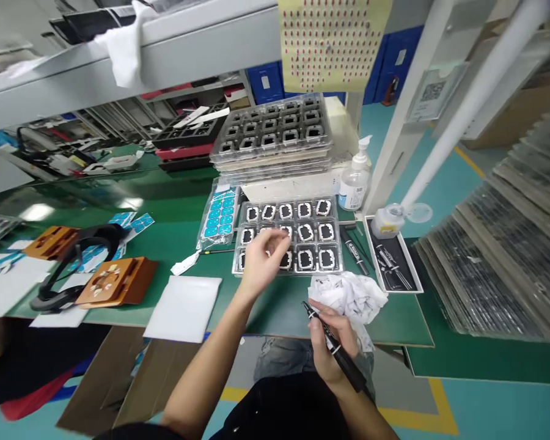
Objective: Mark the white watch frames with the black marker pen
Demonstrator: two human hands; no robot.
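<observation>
Reaching: left hand over the clear plastic tray of black framed parts, fingers curled and pinched at a part in the tray's bottom-left pockets; whether one is actually gripped cannot be told.
Tray spot: green bench mat, at 12 o'clock from the body, near the front edge.
Right hand: closed around a black marker pen, tip pointing to 10 o'clock; crumpled white wipe touching the knuckles at 1 o'clock.
Doing it well: judged, pinch the part by its frame edges, lift straight up, keep the pen tip off the tray.
Tray 12 o'clock: stack of filled clear trays.
Tray 3 o'clock: white pump bottle, small black tool tray.
Tray 9 o'clock: blue sticker sheet, white pad, orange jig.
</observation>
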